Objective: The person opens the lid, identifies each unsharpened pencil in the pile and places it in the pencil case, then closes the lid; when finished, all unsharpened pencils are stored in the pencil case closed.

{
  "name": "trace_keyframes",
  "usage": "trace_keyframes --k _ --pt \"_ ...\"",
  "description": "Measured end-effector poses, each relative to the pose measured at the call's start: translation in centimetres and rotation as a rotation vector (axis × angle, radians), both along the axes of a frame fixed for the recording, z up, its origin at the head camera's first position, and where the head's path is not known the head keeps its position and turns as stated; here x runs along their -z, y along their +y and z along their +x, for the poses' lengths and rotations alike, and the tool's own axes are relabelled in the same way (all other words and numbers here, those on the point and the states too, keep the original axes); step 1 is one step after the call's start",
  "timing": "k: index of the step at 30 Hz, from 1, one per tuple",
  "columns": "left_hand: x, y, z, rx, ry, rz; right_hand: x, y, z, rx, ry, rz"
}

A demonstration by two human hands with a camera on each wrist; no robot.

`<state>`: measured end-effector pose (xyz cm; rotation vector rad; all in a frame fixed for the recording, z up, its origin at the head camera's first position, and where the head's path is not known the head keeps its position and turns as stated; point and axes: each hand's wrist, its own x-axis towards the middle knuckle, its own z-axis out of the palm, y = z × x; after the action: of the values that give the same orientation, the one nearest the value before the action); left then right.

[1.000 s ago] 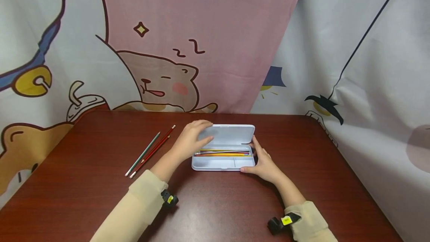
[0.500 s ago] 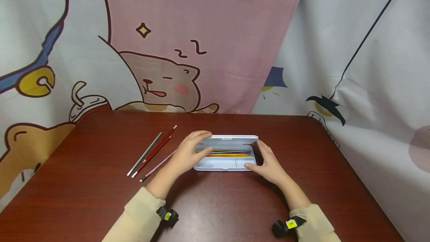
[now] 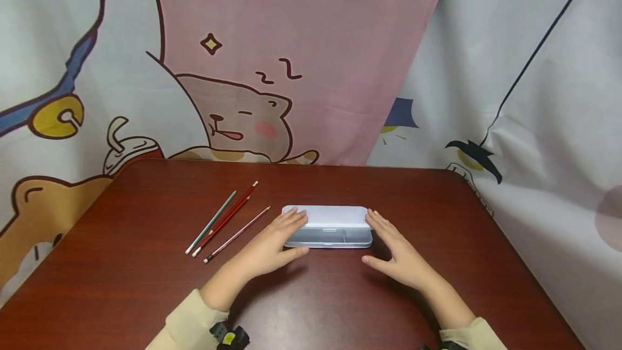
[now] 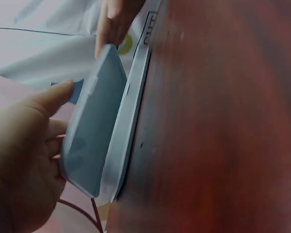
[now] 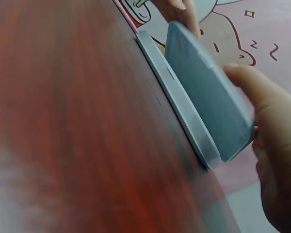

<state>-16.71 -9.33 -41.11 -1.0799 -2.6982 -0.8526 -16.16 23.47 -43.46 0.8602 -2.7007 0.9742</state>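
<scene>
A white pencil case [image 3: 316, 239] lies on the table, its hinged lid [image 3: 337, 216] tilted partway down over the base. In both wrist views a gap shows between lid and base along the front. My left hand [image 3: 273, 244] rests its fairly straight fingers on the lid's left end, with the thumb held apart in front. At the other end, the fingers of my right hand [image 3: 403, 255] touch the lid's right edge, and that thumb also stands away from the case. The pencils inside are hidden by the lid.
Left of the case several pencils lie slanted on the brown table [image 3: 311, 307]: a teal pencil [image 3: 211, 222], red pencils [image 3: 224, 220] close together, and a pinkish pencil [image 3: 238, 234] nearest my left hand. A printed curtain [image 3: 340, 69] hangs behind the table.
The lid has swung from upright forward and down, covering the pencils inside. Both hands have come nearer with it, and the thumbs have left the case. The pinkish pencil has come into view.
</scene>
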Motion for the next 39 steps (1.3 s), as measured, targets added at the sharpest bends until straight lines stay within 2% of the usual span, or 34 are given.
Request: trace_keyframes --k 4,10,15,24,31,39 --pt "0.5 -0.2 0.8 0.015 -0.059 -0.066 0.3 -0.2 0.5 -0.045 -0.032 0.061" --pt "1.2 -0.4 1.4 0.045 -0.094 -0.111 0.6 -0.3 0.9 -0.077 -0.067 0.094" --pt "1.6 -0.5 1.5 0.073 -0.083 -0.155 0.8 -0.3 1.0 -0.090 -0.056 0.125" --pt "1.7 -0.5 1.5 0.087 -0.034 -0.260 0.7 -0.3 1.1 -0.101 -0.047 0.197" --pt "1.5 -0.4 1.5 0.076 -0.042 -0.274 0.5 -0.4 1.2 -0.108 0.026 0.212" --pt "1.3 -0.3 1.5 0.079 -0.052 -0.293 0.4 -0.4 1.3 -0.096 0.026 0.244"
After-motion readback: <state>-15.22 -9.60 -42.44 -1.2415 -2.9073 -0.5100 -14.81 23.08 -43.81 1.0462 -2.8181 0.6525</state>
